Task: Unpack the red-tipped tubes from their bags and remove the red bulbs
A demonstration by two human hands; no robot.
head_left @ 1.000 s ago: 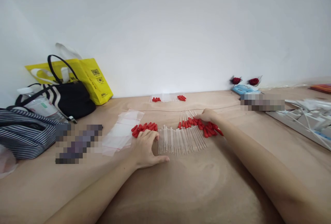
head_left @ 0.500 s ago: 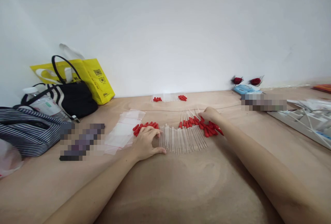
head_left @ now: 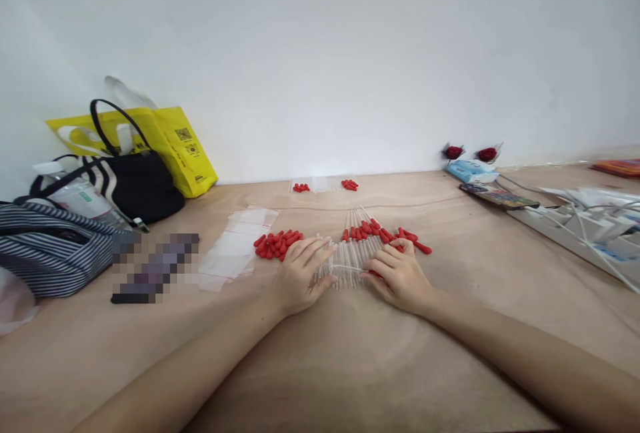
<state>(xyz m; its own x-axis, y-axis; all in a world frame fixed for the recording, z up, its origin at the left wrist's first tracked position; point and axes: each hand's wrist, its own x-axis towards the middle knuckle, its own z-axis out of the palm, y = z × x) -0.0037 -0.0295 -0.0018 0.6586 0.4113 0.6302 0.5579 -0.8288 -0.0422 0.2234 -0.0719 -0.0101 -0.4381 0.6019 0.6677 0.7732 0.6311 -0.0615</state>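
A row of thin clear glass tubes lies side by side on the wooden table in front of me. My left hand rests at the row's left end, thumb and fingers apart around the nearest tubes. At the other side, my right hand pinches a dropper by its red rubber bulb; its clear tube points left across the row. Behind the row, several droppers with red bulbs fan out, tips away from me. Loose red bulbs are heaped beyond my left hand, and others lie beyond my right.
Clear zip bags lie left of the bulbs; another bag with red bulbs is by the wall. Further left stand a striped bag, a black bag and a yellow bag. Cables and a power strip occupy the right.
My right hand has come from the red bulbs at the back toward me and left, now with a dropper across the row. My left hand has shifted slightly right; the view has tilted a little.
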